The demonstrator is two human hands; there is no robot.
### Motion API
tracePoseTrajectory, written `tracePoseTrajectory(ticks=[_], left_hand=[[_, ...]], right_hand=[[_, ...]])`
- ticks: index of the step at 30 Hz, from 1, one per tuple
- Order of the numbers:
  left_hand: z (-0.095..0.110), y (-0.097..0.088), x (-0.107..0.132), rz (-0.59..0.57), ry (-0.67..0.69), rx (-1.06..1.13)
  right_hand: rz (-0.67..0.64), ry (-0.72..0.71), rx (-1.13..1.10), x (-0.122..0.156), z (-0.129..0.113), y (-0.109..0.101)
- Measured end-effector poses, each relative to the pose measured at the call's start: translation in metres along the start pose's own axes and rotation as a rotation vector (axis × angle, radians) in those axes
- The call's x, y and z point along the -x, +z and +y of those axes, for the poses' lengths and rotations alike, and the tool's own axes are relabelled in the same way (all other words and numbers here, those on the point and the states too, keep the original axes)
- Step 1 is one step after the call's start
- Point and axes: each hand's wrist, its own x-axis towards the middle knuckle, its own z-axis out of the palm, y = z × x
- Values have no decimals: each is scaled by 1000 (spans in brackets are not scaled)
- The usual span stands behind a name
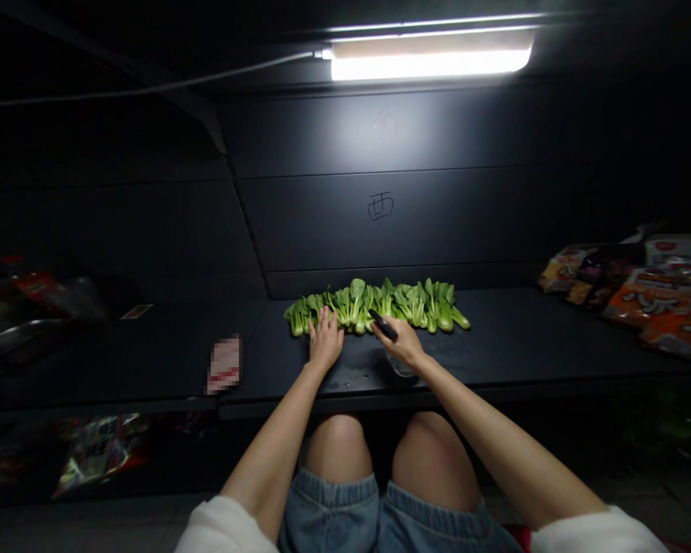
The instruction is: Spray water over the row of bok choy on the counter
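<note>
A row of green bok choy [357,302] lies along the dark shelf, leaves toward the back panel and pale stems toward me. My left hand [325,342] rests at the row's front edge, its fingers stretched out flat over the stems left of the middle. Just right of it, my right hand [404,342] is closed around a spray bottle [401,367]. Its black spray head [383,325] points forward and left at the bok choy, while the clear body shows under my palm. Wet drops [354,378] dot the shelf between my hands.
Snack bags [656,296] are piled on the right of the shelf [507,338]. At left lie a blurred card [224,365], a small card [137,312] and red packaging [40,284]. A lit lamp [431,61] hangs above. Below left is a shiny packet [100,449].
</note>
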Motion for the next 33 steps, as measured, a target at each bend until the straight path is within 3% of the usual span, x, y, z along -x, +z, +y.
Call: tracePoseTrajectory(ticks=[15, 33], left_hand=[[-25, -1, 8, -18, -69, -13], [-43, 3, 14, -26, -117, -16]], right_hand=[[2, -66, 26, -8, -24, 25], [-124, -109, 114, -16, -51, 36]])
